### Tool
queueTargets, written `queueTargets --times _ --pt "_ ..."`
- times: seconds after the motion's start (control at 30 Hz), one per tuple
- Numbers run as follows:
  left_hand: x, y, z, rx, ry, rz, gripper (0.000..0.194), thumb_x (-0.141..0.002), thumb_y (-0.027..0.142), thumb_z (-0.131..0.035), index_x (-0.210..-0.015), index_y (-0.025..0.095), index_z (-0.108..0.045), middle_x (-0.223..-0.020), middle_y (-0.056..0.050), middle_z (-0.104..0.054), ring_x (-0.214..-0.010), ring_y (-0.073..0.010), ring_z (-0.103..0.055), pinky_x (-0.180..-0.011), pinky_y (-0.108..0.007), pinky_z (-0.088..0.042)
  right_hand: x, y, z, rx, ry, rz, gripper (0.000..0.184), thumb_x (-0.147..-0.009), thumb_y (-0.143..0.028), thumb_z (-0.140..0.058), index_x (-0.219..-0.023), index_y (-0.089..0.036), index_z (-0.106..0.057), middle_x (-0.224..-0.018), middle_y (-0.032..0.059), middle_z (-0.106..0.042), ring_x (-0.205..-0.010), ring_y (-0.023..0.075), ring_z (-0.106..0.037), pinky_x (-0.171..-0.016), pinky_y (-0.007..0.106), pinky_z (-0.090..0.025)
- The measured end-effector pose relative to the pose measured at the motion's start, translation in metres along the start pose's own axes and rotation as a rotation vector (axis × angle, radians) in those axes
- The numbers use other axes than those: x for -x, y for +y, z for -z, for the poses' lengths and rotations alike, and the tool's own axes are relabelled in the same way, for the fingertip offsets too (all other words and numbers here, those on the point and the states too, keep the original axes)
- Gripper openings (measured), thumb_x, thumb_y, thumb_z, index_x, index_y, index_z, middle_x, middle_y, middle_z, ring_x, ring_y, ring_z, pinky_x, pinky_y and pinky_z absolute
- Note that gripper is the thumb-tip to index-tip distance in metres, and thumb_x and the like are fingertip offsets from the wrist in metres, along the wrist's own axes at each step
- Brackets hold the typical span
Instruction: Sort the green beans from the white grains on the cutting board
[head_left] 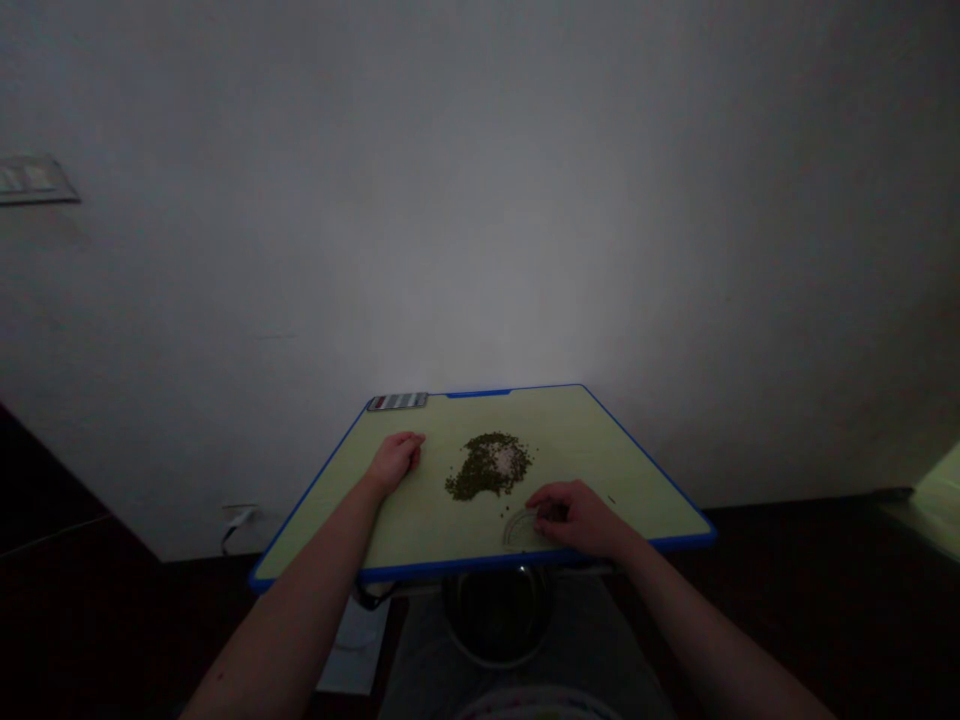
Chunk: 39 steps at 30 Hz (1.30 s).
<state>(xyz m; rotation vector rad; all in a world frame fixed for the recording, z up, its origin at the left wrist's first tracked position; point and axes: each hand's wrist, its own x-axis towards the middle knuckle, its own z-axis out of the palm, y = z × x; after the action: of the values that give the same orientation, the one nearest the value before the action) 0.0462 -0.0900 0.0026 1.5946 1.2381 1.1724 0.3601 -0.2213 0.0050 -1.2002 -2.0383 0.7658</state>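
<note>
Heap of small green seeds (489, 466) mid-bench on a pale green, blue-edged bench (600, 460). Left hand (396, 462) rests empty beside it, grip loosely curled. Right hand (574, 518), near the front edge, touches a clear round plastic disc (521, 528); grip together, clamped or not unclear in the dim light.

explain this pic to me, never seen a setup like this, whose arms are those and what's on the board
This is one picture from a camera worn on a person's head, looking forward and down, so the arms you see are that person's own. There is no machine here.

In front of them is a flat pale green board with a blue edge. On it lies a heap of small dark green seeds or grains, with a pale pinkish patch on top. At the far edge sits a silver blister pack.

The left hand rests on the board beside the heap, holding nothing. The right hand is at a clear round plastic piece, though I can't tell whether it grips it. Below the board is a dark round bowl.
</note>
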Motion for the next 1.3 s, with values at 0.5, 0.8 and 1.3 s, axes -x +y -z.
queueTargets --times 0.5,0.8,1.3 --pt "0.003 0.009 0.001 -0.073 0.012 0.009 0.036 -0.072 0.042 -0.048 -0.046 0.018 -0.042 -0.037 0.004 -0.04 -0.037 -0.0084 -0.035 -0.044 -0.024 -0.029 -0.011 0.006 -0.002 0.051 0.183 -0.043 0.027 -0.074 -0.026 -0.055 -0.098 -0.017 -0.063 -0.073 0.0026 -0.066 -0.062 0.0134 -0.057 -0.059 0.024 -0.043" --pt "0.003 0.008 -0.001 -0.041 0.013 0.013 0.035 -0.072 0.042 -0.049 -0.047 0.018 -0.041 -0.037 0.005 -0.04 -0.036 -0.0081 -0.033 -0.043 -0.024 -0.027 -0.015 -0.001 -0.004 0.125 0.13 -0.011 0.03 -0.075 -0.025 -0.053 -0.101 -0.017 -0.064 -0.072 0.0028 -0.065 -0.062 0.0133 -0.055 -0.059 0.024 -0.041" --pt "0.001 0.006 0.0 -0.018 -0.005 0.018 0.035 -0.072 0.041 -0.048 -0.046 0.018 -0.042 -0.036 0.005 -0.039 -0.036 -0.0084 -0.034 -0.043 -0.024 -0.027 -0.015 -0.018 -0.012 0.095 -0.046 0.042 0.027 -0.074 -0.022 -0.054 -0.098 -0.019 -0.065 -0.07 0.0012 -0.062 -0.063 0.0128 -0.055 -0.059 0.023 -0.04"
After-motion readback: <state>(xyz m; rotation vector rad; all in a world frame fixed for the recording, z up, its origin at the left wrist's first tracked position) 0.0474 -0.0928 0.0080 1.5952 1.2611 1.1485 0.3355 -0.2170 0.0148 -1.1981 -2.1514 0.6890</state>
